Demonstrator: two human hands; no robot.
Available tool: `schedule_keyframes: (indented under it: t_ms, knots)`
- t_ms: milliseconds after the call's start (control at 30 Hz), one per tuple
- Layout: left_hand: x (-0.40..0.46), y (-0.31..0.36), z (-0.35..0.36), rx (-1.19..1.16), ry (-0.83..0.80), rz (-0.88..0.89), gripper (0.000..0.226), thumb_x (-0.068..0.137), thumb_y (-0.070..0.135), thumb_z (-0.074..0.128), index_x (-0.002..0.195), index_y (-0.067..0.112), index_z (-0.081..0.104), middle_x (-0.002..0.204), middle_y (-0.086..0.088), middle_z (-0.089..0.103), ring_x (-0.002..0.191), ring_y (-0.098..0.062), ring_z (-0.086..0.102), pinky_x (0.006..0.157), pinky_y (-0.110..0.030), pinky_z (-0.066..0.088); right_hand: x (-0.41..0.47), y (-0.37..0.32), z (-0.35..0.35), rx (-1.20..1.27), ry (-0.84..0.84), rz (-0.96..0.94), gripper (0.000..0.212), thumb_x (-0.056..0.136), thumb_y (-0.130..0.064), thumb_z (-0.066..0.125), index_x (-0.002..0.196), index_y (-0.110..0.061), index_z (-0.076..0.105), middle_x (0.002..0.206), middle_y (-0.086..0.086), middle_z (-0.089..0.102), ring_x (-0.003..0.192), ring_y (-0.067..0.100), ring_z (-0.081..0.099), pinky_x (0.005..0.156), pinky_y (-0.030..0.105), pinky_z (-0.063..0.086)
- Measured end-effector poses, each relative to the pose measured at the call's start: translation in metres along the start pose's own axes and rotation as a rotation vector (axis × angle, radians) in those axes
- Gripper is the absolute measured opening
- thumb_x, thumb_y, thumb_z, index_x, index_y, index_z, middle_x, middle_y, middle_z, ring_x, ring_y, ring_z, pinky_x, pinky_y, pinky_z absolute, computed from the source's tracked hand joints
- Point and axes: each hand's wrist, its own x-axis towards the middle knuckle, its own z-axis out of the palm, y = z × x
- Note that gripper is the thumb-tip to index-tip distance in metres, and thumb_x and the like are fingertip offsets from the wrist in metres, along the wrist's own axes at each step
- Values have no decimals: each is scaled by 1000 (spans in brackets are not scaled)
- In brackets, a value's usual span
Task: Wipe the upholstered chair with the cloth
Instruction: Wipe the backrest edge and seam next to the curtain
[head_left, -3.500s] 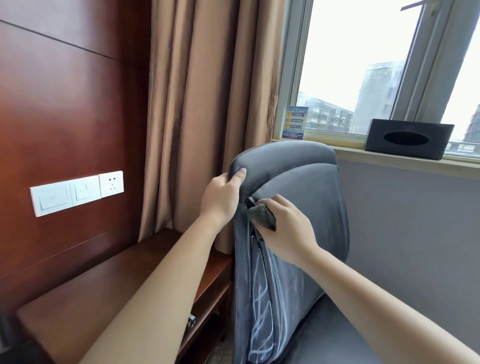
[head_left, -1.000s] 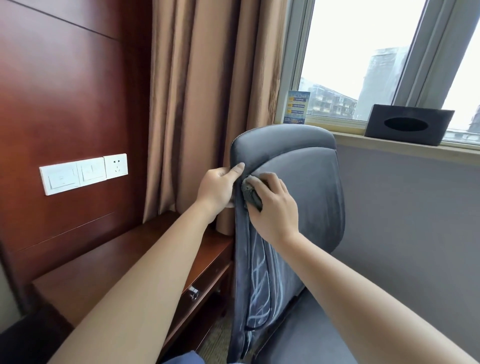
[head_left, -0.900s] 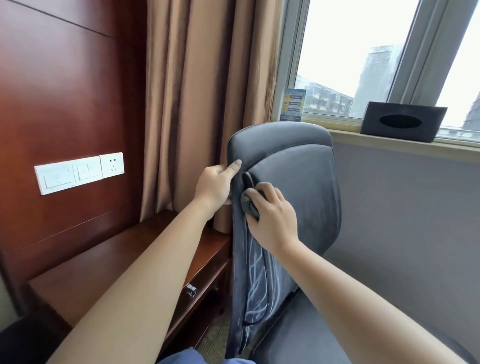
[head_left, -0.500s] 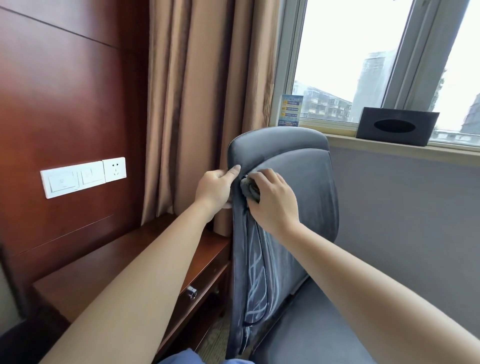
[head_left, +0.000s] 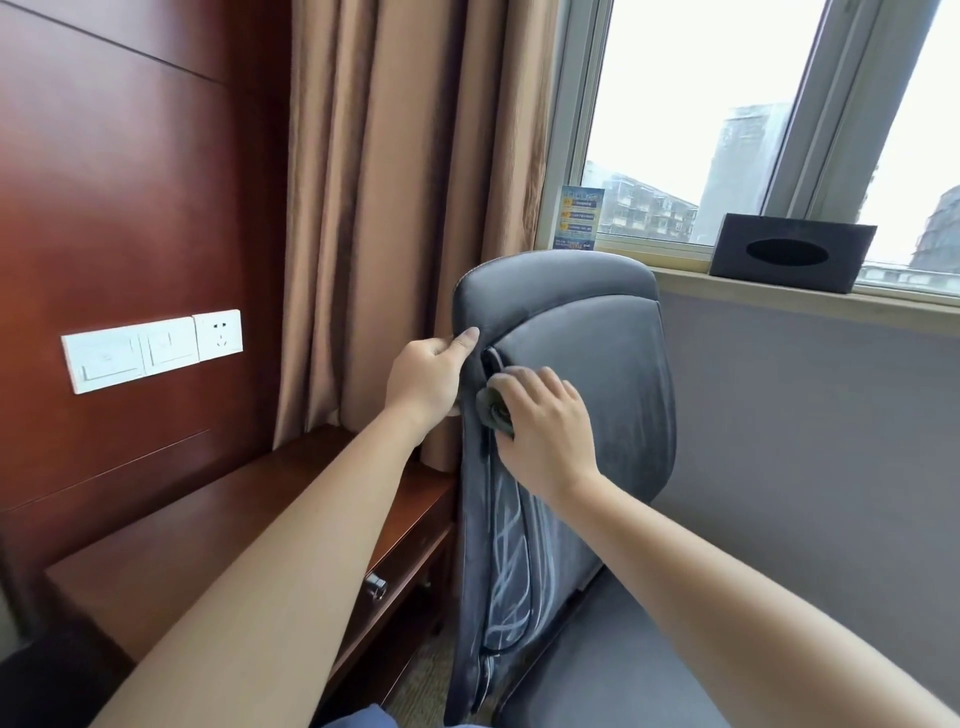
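A grey upholstered chair (head_left: 597, 374) stands in front of me with its backrest upright and its seat at the lower right. My left hand (head_left: 423, 379) grips the left edge of the backrest near the top, thumb on the front. My right hand (head_left: 543, 426) holds a small dark grey cloth (head_left: 493, 410) bunched under its fingers and presses it against the seam along the left side of the back cushion. Most of the cloth is hidden under my fingers.
A wooden side table (head_left: 218, 530) with a drawer knob sits left of the chair, under a wood panel wall with white switches (head_left: 150, 348). Tan curtains (head_left: 395, 208) hang behind. A black tissue box (head_left: 789, 252) and a small card (head_left: 581, 215) stand on the window sill.
My right hand has slid the cloth up and down the left seam of the backrest, now a little lower than half a second ago. My left hand keeps its hold.
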Motion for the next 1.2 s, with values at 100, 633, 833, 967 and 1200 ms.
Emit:
schedule_keyframes:
  t_ms: [100, 633, 833, 967, 1200]
  knots:
    - [0, -2, -1, -29, -2, -29, 48, 88, 49, 58, 90, 2, 67, 98, -23, 69, 91, -36, 67, 61, -36, 58, 23, -2, 2, 46, 50, 28, 33, 57, -8, 60, 90, -8, 63, 90, 3, 67, 78, 25, 53, 68, 29, 37]
    - [-5, -4, -3, -64, -9, -37, 48, 85, 48, 64, 85, 0, 69, 94, -24, 70, 81, -33, 71, 68, -44, 60, 21, 5, 3, 246, 108, 94, 35, 63, 3, 58, 97, -2, 65, 99, 13, 61, 84, 31, 52, 79, 31, 40]
    - [-1, -9, -4, -16, 16, -8, 89, 59, 75, 60, 84, -10, 60, 94, -29, 66, 86, -43, 66, 76, -56, 56, -54, -2, 20, 137, -75, -135, 33, 63, -3, 65, 95, -11, 67, 96, 1, 64, 81, 21, 50, 69, 29, 47]
    - [-1, -9, -1, 5, 32, -1, 90, 59, 76, 59, 86, -9, 60, 92, -27, 67, 84, -40, 67, 76, -55, 56, -40, 8, 12, 22, -93, -141, 29, 67, -15, 67, 95, -18, 66, 98, -5, 65, 81, 19, 55, 70, 26, 33]
    - [-4, -4, -4, 60, 18, -27, 89, 59, 74, 58, 89, -9, 61, 91, -28, 67, 83, -40, 68, 71, -53, 58, -10, -3, 12, 232, 27, 126, 29, 73, -16, 52, 98, -10, 65, 101, 2, 64, 87, 24, 54, 75, 30, 46]
